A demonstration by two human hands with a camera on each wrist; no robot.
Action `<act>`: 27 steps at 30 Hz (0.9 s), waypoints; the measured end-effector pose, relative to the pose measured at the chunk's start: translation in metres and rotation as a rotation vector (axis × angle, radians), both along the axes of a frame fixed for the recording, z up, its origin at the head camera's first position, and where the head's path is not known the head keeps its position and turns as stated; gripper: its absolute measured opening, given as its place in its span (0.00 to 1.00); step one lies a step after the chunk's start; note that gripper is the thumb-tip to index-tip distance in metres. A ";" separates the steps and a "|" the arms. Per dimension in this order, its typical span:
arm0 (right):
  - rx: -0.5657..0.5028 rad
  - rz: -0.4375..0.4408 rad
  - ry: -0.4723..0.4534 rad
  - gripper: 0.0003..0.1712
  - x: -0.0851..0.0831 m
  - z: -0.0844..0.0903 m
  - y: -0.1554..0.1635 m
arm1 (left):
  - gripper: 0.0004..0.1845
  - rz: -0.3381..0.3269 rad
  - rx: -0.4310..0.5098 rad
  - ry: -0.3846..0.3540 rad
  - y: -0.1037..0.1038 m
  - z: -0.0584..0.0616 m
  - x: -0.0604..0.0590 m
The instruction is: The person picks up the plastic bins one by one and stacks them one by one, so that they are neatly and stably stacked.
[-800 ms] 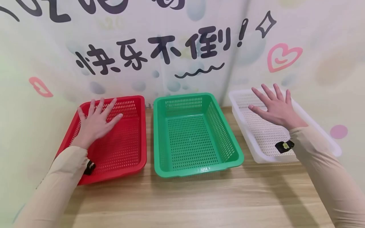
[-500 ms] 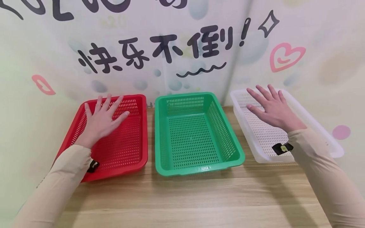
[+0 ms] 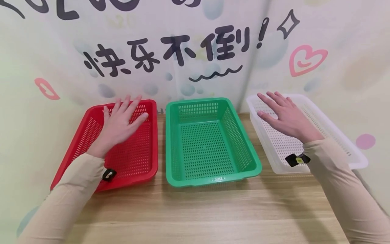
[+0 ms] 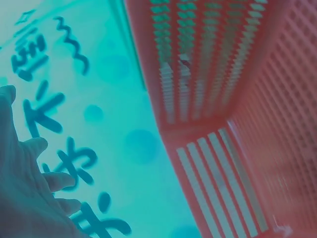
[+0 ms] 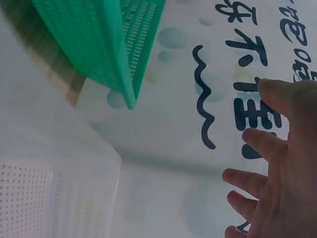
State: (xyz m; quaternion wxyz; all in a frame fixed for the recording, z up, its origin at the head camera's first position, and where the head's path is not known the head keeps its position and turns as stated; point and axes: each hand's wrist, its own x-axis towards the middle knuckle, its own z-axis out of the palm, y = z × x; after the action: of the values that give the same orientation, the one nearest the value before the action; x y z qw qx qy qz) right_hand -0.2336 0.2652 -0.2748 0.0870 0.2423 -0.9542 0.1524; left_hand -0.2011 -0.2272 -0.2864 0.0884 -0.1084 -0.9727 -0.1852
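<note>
My left hand [image 3: 117, 127] hovers over the red basket [image 3: 154, 145] on the left of the head view, fingers spread and holding nothing. Over the white basket [image 3: 268, 145] on the right is my right hand [image 3: 286, 117], its fingers extended and nothing in its grasp. Between them the green basket [image 3: 201, 183] stands on the table, and no item shows inside it. Fingers [image 4: 59, 181] of the left hand appear beside the red basket in the left wrist view. In the right wrist view the right hand's fingers [image 5: 247, 181] are apart from both the white and green baskets.
The baskets stand in a row on a wooden table [image 3: 195, 217]. Behind them hangs a pale cloth [image 3: 213, 74] with dark lettering and pink hearts. A black strap [image 3: 109, 175] shows by the left sleeve, another black band [image 3: 298, 159] by the right.
My left hand has moved right and slightly upward over the red basket. The right hand has shifted a little left over the white one. The baskets stay in place while the view shifts slightly.
</note>
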 end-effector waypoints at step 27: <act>-0.115 0.054 -0.058 0.33 -0.004 -0.025 -0.044 | 0.34 -0.142 0.470 -0.210 0.064 -0.001 0.006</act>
State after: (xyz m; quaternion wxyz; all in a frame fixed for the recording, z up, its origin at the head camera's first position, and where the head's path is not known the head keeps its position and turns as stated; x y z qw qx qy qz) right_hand -0.2372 0.2216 -0.2994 0.0688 0.2582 -0.9391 0.2161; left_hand -0.1952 -0.1627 -0.2878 -0.0034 -0.1331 -0.8967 -0.4221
